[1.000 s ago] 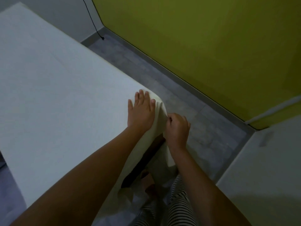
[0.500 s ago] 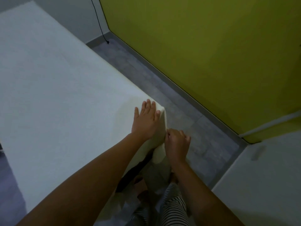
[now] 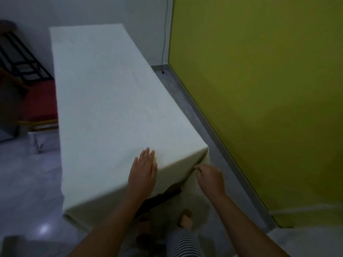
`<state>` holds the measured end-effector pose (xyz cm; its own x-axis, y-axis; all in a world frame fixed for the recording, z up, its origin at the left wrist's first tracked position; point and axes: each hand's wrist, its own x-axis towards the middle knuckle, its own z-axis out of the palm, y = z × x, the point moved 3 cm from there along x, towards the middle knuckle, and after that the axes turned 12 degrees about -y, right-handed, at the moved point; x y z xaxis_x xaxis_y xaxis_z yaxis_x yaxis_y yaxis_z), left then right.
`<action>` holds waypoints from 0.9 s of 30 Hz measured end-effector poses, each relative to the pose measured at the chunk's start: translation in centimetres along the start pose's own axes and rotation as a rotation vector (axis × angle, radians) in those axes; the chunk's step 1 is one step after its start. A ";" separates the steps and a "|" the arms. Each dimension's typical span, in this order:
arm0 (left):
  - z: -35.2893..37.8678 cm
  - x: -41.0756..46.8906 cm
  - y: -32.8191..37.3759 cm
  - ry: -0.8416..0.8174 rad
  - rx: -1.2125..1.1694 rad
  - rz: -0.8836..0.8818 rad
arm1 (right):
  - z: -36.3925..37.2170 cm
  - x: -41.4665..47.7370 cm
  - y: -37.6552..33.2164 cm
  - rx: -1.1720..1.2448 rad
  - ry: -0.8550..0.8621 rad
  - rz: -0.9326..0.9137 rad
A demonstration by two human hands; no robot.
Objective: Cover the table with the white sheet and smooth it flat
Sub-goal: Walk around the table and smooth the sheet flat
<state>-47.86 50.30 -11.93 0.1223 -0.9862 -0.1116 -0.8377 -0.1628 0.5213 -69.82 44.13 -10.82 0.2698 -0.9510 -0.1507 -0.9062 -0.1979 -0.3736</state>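
Observation:
The white sheet (image 3: 111,108) lies over the whole long table and hangs down its near end and sides. A dark strip of the table's underside (image 3: 163,198) shows below the sheet's hem near my legs. My left hand (image 3: 143,175) rests flat, fingers spread, on the sheet at the table's near edge. My right hand (image 3: 209,178) is just below the near right corner, fingers pinched on the hanging sheet edge.
A yellow-green wall (image 3: 259,89) runs close along the table's right side, leaving a narrow grey floor strip (image 3: 187,108). A black cable (image 3: 164,43) hangs in the far corner. A red surface with a black frame (image 3: 24,71) stands at the left. My foot (image 3: 185,218) is near the table end.
The view has swung up and left, now showing the full table. My left hand has slid left along the near edge, away from the corner. My right hand still pinches the sheet under the corner.

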 end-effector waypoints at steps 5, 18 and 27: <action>-2.1 -2.8 -4.8 0.273 -0.154 -0.195 | -1.2 1.8 -7.5 0.093 0.064 -0.251; -2.5 -14.6 -12.9 0.785 -0.587 -0.740 | 8.1 1.8 -17.4 -0.269 -0.455 -0.658; 0.7 -17.7 -13.1 0.797 -0.651 -1.015 | 7.8 1.8 -16.8 -0.426 -0.533 -0.699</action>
<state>-39.40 69.95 -17.34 0.9467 -0.1574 -0.2812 0.1489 -0.5600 0.8150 -51.57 47.59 -11.92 0.8079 -0.3759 -0.4540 -0.4999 -0.8450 -0.1900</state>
